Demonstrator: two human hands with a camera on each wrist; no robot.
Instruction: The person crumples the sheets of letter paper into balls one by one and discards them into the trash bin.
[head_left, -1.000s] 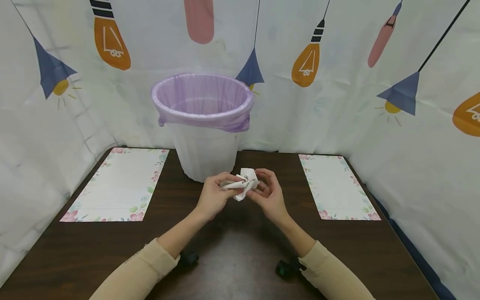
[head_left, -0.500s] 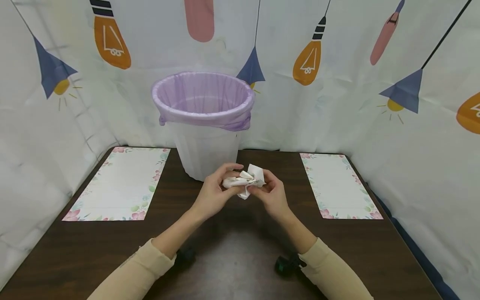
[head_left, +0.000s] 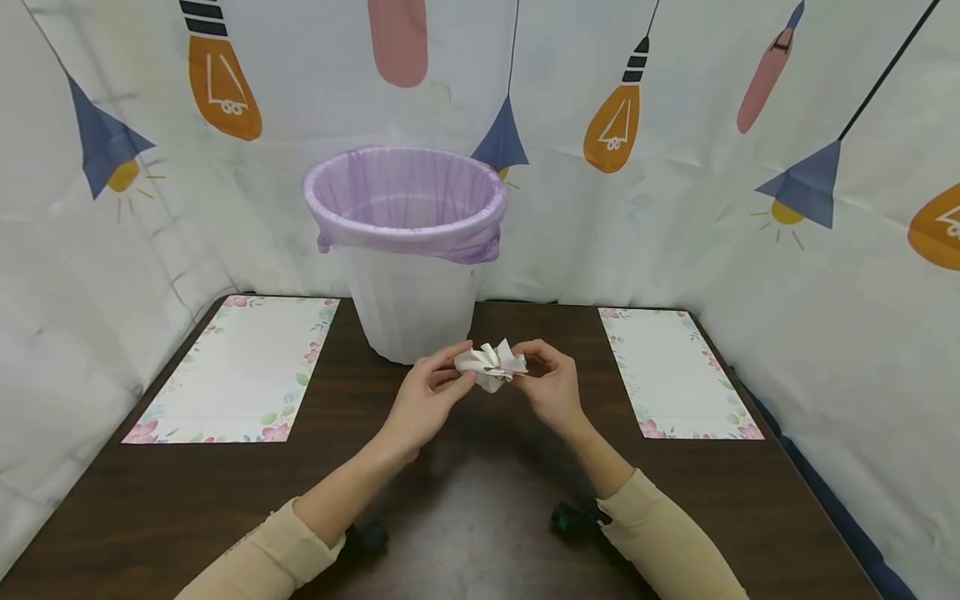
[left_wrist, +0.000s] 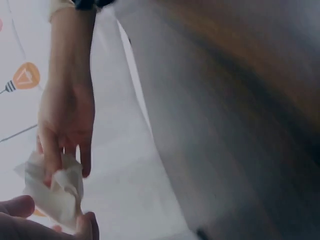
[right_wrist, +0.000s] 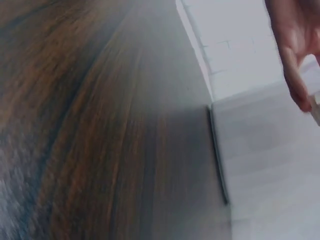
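A crumpled white paper tissue (head_left: 491, 363) is held up between both hands over the dark table, in front of the bin. My left hand (head_left: 422, 398) pinches its left side between thumb and fingers. From the other side, my right hand (head_left: 553, 388) pinches it at the right edge. Up close in the left wrist view, folds of the tissue (left_wrist: 56, 196) show between the fingertips of both hands. Only a corner of the tissue (right_wrist: 315, 106) and part of one hand appear at the right edge of the right wrist view.
Behind the hands stands a white bin (head_left: 412, 304) with a purple liner (head_left: 405, 237) folded over its rim. Flower-bordered white sheets lie on the table at left (head_left: 240, 367) and right (head_left: 675, 375). A printed curtain (head_left: 697, 208) hangs behind the table.
The tissue has been turned and bunched between the fingers, and its folds now point upward. Both hands have shifted slightly and changed their finger hold. The bin and sheets stay put.
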